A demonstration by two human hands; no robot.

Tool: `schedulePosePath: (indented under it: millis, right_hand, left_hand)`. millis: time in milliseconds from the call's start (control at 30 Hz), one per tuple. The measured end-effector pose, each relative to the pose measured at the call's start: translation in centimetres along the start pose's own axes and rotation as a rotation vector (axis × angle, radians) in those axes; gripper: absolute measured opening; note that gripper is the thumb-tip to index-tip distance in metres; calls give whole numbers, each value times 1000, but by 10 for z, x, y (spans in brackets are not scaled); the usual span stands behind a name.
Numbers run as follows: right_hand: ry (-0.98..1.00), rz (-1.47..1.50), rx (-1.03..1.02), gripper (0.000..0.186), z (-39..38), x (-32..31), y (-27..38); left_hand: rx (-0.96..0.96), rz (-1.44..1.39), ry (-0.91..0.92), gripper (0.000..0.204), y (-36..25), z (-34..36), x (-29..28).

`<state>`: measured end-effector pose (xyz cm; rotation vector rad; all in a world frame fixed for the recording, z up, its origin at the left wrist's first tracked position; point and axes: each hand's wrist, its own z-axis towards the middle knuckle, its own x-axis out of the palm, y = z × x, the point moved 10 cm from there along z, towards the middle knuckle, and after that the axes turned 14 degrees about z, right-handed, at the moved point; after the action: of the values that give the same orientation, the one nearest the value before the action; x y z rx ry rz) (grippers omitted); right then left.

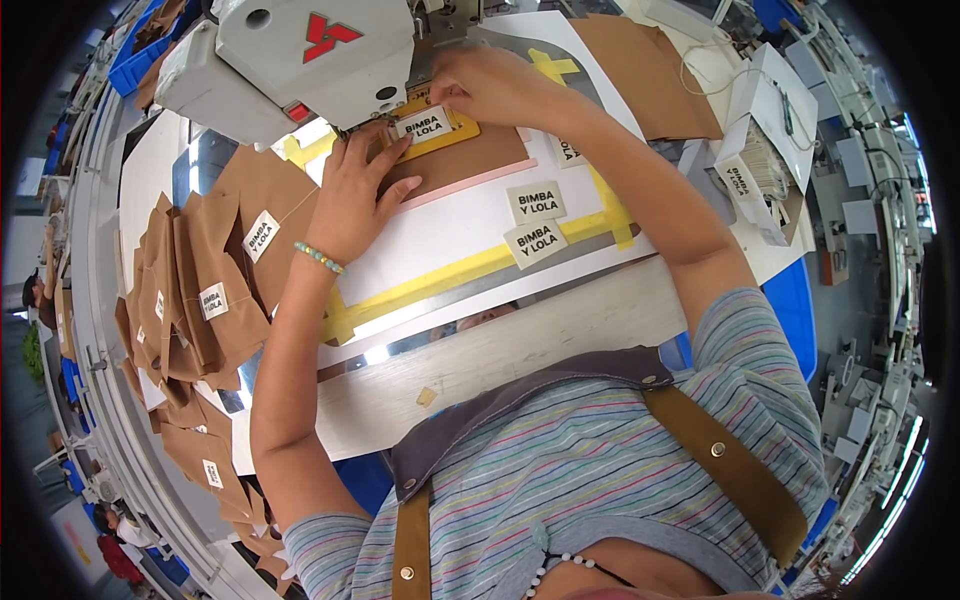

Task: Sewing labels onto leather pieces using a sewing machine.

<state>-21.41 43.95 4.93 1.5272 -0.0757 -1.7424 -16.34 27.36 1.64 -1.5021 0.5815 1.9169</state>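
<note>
Overhead, a sewing bench is seen from a head camera, with the person's striped shirt and brown apron straps filling the lower part of the view. A grey-white sewing machine [300, 55] sits at the top, its head reaching over the work. Under the needle area a small pale label [420, 125] is laid inside a yellow frame [445, 122], which rests on a brown fabric piece [470, 160] edged by a pink template [480, 182].

The left hand [355, 200], with a beaded bracelet [319, 257] at the wrist, is pressed flat on the brown fabric, fingers spread and stretched out, the fingertips touching the lower left edge of the label. The right hand [490, 85] is brought in from the upper right, its fingertips drawn together and pinched on the upper right edge of the label and frame.

Two loose labels [535, 220] are lying on the white board [440, 240] just right of the fabric, inside a border of yellow tape [470, 268]. A third is partly hidden by the right forearm. A pile of brown pieces [200, 300], several already bearing labels, is spread at the left of the bench. More brown fabric [650, 70] is stacked at the upper right, beside an open white box [770, 130] holding a bundle of labels
</note>
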Motion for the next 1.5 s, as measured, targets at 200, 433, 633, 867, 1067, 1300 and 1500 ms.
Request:
schedulePosePath:
  millis: [200, 433, 633, 867, 1067, 1300, 1500]
  right_hand:
    - [114, -40, -237, 21, -31, 8, 17]
    - [57, -122, -272, 22, -26, 15, 22]
    - [202, -338, -244, 25, -22, 28, 29]
    - [107, 91, -273, 39, -27, 45, 18]
    - [91, 52, -296, 41, -26, 45, 18]
    - [141, 9, -251, 45, -24, 45, 18]
    - [164, -8, -251, 46, -23, 43, 21]
  left_hand:
    - [56, -17, -79, 47, 1, 1, -3]
    - [107, 3, -70, 46, 3, 1, -1]
    - [9, -13, -8, 49, 8, -3, 3]
    - [7, -43, 15, 51, 12, -2, 7]
    - [-7, -116, -52, 50, 23, -6, -4]
    - [34, -47, -83, 48, 34, -14, -10]
    - [30, -75, -48, 47, 33, -13, -8]
